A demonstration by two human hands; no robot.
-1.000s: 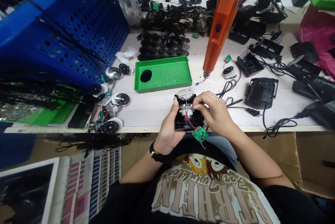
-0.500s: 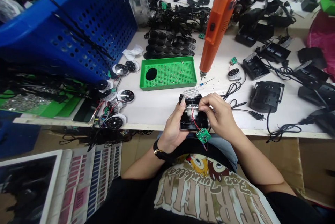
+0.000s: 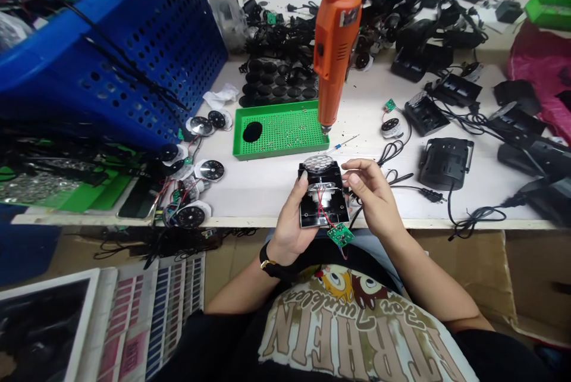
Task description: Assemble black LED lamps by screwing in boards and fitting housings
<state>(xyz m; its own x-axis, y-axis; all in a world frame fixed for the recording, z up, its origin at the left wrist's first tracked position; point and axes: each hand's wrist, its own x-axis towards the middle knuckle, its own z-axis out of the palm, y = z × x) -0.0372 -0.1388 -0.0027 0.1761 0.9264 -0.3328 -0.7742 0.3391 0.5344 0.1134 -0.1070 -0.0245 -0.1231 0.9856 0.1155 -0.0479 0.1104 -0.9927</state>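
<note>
My left hand grips a black plastic lamp housing by its left side, thumb on the upper edge. A round honeycomb-patterned lens sits at its far end. Inside it lies a white part with red wires, and a green circuit board hangs from the wires over the near edge. My right hand is at the housing's right side with its fingers apart; nothing shows in it. Just beyond hangs an orange electric screwdriver, its tip over the corner of a green tray with small screws.
A large blue basket stands at the left, with round lamp parts on wires beside it. At the right lie black housings and cables. Black round pieces sit behind the tray. Another person's hand shows at the far side.
My right hand has drawn back from inside the housing to its right side, its fingers spreading. The whole view has shifted slightly, and the screwdriver hangs further left, over the tray's corner.
</note>
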